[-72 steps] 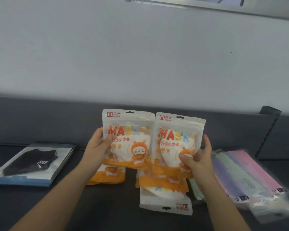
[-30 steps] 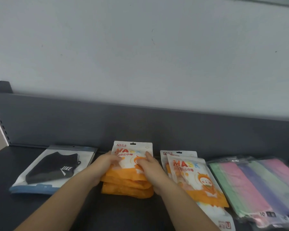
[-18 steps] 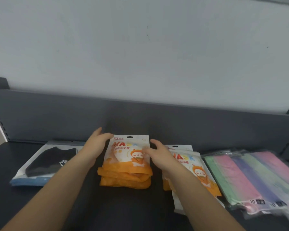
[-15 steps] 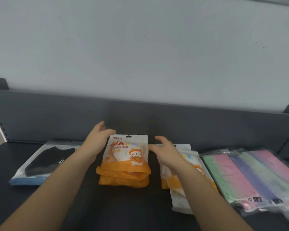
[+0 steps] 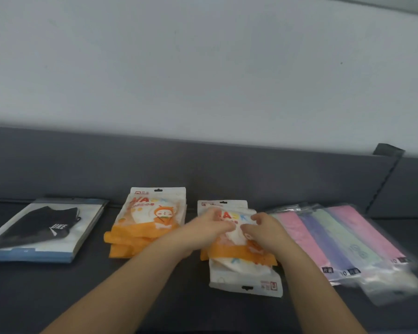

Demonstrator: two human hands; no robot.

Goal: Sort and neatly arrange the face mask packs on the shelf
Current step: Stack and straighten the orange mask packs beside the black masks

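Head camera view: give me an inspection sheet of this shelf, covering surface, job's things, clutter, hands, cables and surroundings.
Surface: dark grey shelf, flat.
Job's things: black mask packs stacked at far left. Left orange mask stack is roughly squared. Right orange mask pile is uneven, and one pack in it lies reversed, hang hole toward the viewer. Pastel mask packs are fanned at right.
Clutter: nothing seen.
Hands: left hand and right hand are both on the right orange mask pile. The grip is too blurred to tell.
Cables: nothing seen.
Surroundings: grey back panel, white wall, slotted upright at right.
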